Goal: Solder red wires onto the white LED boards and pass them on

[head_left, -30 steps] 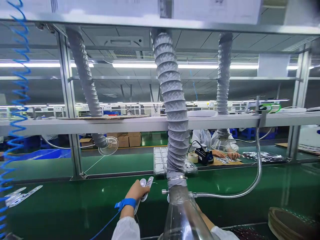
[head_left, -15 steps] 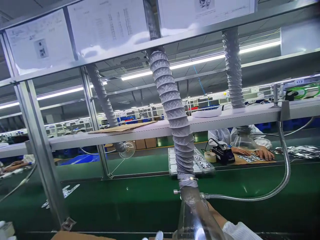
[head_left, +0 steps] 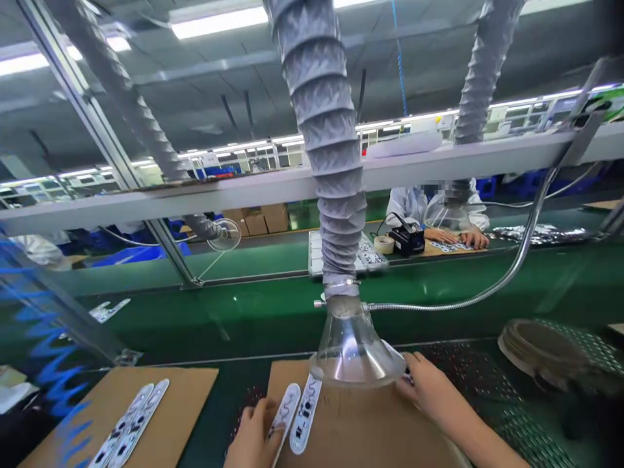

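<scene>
My left hand [head_left: 253, 432] has its fingers closed at the edge of a long white circuit board [head_left: 287, 406] with rounded ends. Right beside it, a second white circuit board [head_left: 305, 419] with black parts lies on the brown cardboard [head_left: 361, 429]. My right hand [head_left: 429, 387] grips another white board [head_left: 394, 355], which is partly hidden behind the clear funnel-shaped hood [head_left: 358, 357]. The hood hangs between my hands, above the cardboard, from a grey ribbed hose [head_left: 331, 143].
Two more boards [head_left: 139, 422] lie on a left cardboard sheet [head_left: 195, 396], near a blue coiled hose [head_left: 53, 364]. A metal flexible arm [head_left: 463, 302] reaches the hood from the right. Across the green bench, a co-worker's hands [head_left: 453, 237] rest by boards. Small parts [head_left: 468, 370] lie at right.
The view has tilted down, bringing the cardboard, boards and both hands into sight. Earlier my right arm showed only partly behind the hood, and the paper sheets overhead have left the view.
</scene>
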### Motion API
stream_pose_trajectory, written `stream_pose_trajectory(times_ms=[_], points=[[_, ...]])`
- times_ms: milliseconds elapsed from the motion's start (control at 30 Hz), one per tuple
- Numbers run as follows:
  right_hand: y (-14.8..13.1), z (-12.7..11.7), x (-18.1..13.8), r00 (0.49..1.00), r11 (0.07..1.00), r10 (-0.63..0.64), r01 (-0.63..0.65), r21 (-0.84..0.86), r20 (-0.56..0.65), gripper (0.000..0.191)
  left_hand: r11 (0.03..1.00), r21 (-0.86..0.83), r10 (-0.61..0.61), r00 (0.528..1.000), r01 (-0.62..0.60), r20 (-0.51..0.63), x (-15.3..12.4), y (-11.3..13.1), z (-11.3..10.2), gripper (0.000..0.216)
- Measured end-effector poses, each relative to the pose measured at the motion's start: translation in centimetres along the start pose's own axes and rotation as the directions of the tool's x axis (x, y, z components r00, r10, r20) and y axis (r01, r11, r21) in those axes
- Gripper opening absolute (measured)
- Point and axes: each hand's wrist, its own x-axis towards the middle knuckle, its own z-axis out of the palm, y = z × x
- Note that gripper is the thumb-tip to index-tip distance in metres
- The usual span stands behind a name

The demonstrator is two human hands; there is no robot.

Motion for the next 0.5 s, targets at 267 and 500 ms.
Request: stream_pose_trajectory(times_ms=[267, 500], points=[[-7.7, 5.6, -6.2, 1.0, 0.966, 0.027, -0.029, 0.258, 0.013, 0.024, 0.969, -0.157, 0.189, 0.982, -0.19, -0.02, -2.2, 2.9, 3.4, 0.033], [-5.5, 4.5, -6.2, 0.987, 0.943, 0.107, -0.062, 0.327, -0.121, 0.042, 0.981, -0.043, 0.176, 0.957, -0.191, -0.23, 4.6, 4.2, -0.9, 0.028]])
